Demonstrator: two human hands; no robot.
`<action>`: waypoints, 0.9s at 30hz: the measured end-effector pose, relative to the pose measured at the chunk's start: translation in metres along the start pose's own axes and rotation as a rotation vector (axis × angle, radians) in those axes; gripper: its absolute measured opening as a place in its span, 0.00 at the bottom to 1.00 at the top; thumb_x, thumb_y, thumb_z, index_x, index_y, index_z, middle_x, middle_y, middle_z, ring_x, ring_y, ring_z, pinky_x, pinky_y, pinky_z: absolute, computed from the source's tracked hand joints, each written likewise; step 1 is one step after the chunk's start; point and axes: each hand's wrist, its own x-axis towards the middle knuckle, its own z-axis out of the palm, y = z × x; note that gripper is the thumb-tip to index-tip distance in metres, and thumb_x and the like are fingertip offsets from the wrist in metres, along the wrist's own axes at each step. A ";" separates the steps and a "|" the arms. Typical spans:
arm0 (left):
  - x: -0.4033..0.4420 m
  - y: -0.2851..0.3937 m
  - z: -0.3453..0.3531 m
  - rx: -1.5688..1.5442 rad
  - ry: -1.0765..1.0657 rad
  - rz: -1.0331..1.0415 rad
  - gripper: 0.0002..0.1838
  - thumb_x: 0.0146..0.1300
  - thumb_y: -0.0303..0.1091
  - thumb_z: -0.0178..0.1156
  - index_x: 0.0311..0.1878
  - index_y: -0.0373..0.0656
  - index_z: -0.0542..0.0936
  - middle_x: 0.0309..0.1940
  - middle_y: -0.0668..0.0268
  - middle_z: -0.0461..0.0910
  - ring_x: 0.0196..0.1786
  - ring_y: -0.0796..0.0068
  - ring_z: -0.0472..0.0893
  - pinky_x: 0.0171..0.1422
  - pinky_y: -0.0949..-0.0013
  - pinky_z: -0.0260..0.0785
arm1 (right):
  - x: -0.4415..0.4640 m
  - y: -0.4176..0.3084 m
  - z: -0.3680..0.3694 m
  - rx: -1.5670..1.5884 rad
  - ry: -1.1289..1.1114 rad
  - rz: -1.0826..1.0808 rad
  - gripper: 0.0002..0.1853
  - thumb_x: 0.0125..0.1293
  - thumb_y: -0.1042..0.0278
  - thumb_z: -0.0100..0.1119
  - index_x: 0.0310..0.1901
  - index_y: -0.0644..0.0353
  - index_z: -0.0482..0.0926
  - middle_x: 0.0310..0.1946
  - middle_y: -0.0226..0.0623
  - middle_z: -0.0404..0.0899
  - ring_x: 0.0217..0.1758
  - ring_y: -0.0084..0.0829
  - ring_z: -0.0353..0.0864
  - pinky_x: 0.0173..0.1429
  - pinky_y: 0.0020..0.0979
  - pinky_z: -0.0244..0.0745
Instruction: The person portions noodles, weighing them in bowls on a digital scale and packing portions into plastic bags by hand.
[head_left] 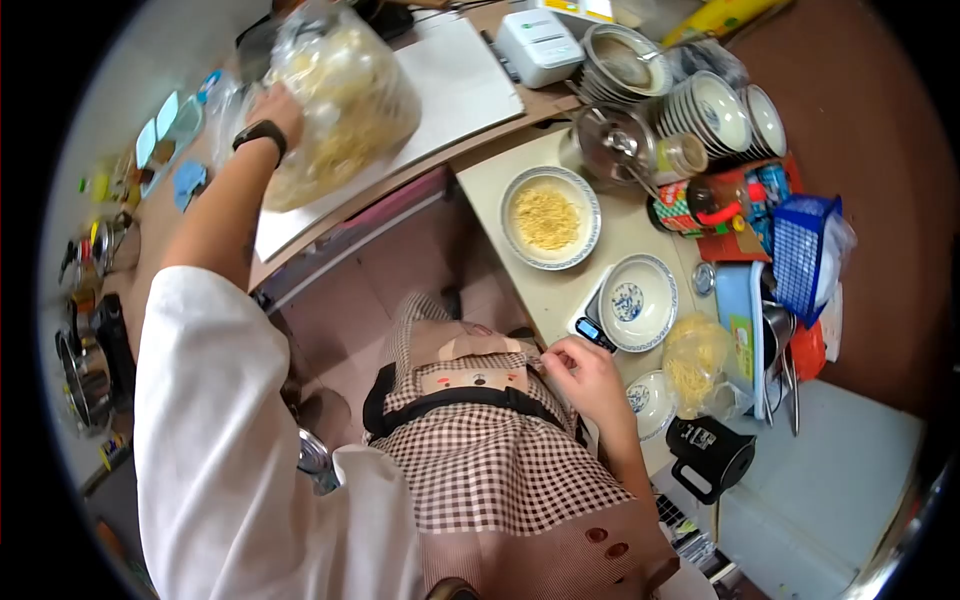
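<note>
At the upper left, my left hand (277,115), with a dark band on its wrist, grips the side of a large clear plastic bag (345,105) of pale yellow noodle-like food. The fingertips are partly hidden by the plastic. My right hand (588,378) is beside the apron, left of a small plate (652,405), its fingers curled and pinched; what they hold, if anything, is too small to tell. An empty patterned bowl (638,302) sits on a scale (590,329) with a lit display. Above it, another bowl (550,218) holds pale yellow shreds.
A white board (465,75) lies under the bag. Stacked bowls (703,115), a metal pot (600,140), a bottle (690,205) and a blue basket (805,260) crowd the right side. A smaller noodle bag (693,365) and black jug (710,458) are near the plate.
</note>
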 end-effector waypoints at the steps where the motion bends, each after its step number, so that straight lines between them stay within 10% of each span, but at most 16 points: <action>1: 0.009 -0.002 -0.004 0.177 -0.043 0.073 0.19 0.65 0.35 0.51 0.54 0.33 0.79 0.58 0.48 0.74 0.65 0.48 0.72 0.65 0.50 0.70 | -0.006 0.010 -0.005 -0.058 -0.002 -0.046 0.09 0.64 0.66 0.65 0.37 0.64 0.81 0.30 0.41 0.82 0.29 0.37 0.83 0.36 0.33 0.77; 5: 0.009 -0.042 -0.077 -0.031 -0.064 0.067 0.35 0.49 0.56 0.71 0.56 0.41 0.83 0.49 0.47 0.83 0.56 0.47 0.80 0.67 0.54 0.70 | -0.050 0.040 -0.039 0.049 0.231 0.165 0.08 0.65 0.69 0.64 0.41 0.63 0.83 0.33 0.40 0.84 0.34 0.32 0.85 0.40 0.33 0.79; 7: 0.006 -0.040 -0.159 0.019 -0.173 0.128 0.34 0.41 0.47 0.79 0.53 0.40 0.83 0.40 0.46 0.85 0.49 0.51 0.84 0.57 0.52 0.75 | -0.076 0.088 -0.056 0.094 0.431 0.215 0.07 0.66 0.71 0.63 0.41 0.66 0.81 0.30 0.35 0.83 0.33 0.24 0.80 0.40 0.28 0.76; 9: -0.031 0.016 -0.242 -0.055 0.086 0.226 0.15 0.57 0.40 0.69 0.37 0.36 0.84 0.35 0.48 0.84 0.43 0.48 0.83 0.46 0.53 0.75 | -0.103 0.142 -0.074 0.095 0.784 0.204 0.05 0.67 0.75 0.62 0.39 0.67 0.80 0.29 0.33 0.80 0.32 0.23 0.77 0.41 0.27 0.74; 12: -0.100 0.167 -0.339 -0.331 0.255 0.541 0.14 0.66 0.40 0.62 0.40 0.36 0.81 0.34 0.52 0.83 0.39 0.53 0.83 0.43 0.57 0.76 | -0.135 0.210 -0.116 0.031 1.139 0.217 0.05 0.69 0.75 0.58 0.36 0.67 0.77 0.29 0.38 0.80 0.34 0.27 0.78 0.43 0.30 0.74; 15: -0.174 0.321 -0.317 -0.672 0.230 1.225 0.10 0.65 0.37 0.63 0.44 0.43 0.84 0.37 0.58 0.86 0.39 0.60 0.86 0.45 0.61 0.78 | -0.147 0.240 -0.156 -0.192 0.984 0.332 0.06 0.68 0.73 0.57 0.37 0.68 0.78 0.31 0.46 0.83 0.38 0.41 0.84 0.45 0.38 0.76; 19: -0.282 0.500 -0.273 -0.823 0.179 1.597 0.07 0.56 0.38 0.66 0.36 0.48 0.84 0.44 0.61 0.81 0.53 0.56 0.80 0.54 0.56 0.75 | -0.158 0.266 -0.192 -0.477 0.405 0.598 0.12 0.67 0.67 0.56 0.45 0.67 0.81 0.38 0.53 0.83 0.47 0.56 0.82 0.53 0.45 0.77; 21: -0.311 0.561 -0.250 -0.782 0.195 1.493 0.10 0.56 0.38 0.65 0.41 0.54 0.87 0.60 0.60 0.75 0.61 0.56 0.76 0.60 0.58 0.73 | -0.172 0.277 -0.187 -0.541 0.357 0.676 0.19 0.66 0.63 0.56 0.54 0.64 0.78 0.48 0.54 0.81 0.53 0.56 0.80 0.57 0.45 0.76; 25: -0.321 0.636 -0.228 -0.358 -0.067 1.486 0.10 0.60 0.40 0.59 0.40 0.53 0.87 0.51 0.56 0.83 0.56 0.54 0.80 0.58 0.53 0.75 | -0.154 0.286 -0.184 -0.404 0.472 0.791 0.32 0.63 0.56 0.61 0.67 0.60 0.70 0.62 0.54 0.70 0.61 0.53 0.74 0.64 0.46 0.72; 27: -0.314 0.641 -0.231 -0.780 -0.053 1.443 0.13 0.64 0.37 0.56 0.45 0.45 0.86 0.37 0.53 0.86 0.42 0.52 0.85 0.49 0.54 0.78 | -0.141 0.291 -0.176 -0.393 0.486 0.817 0.34 0.62 0.55 0.63 0.68 0.59 0.69 0.65 0.54 0.67 0.65 0.54 0.70 0.65 0.46 0.71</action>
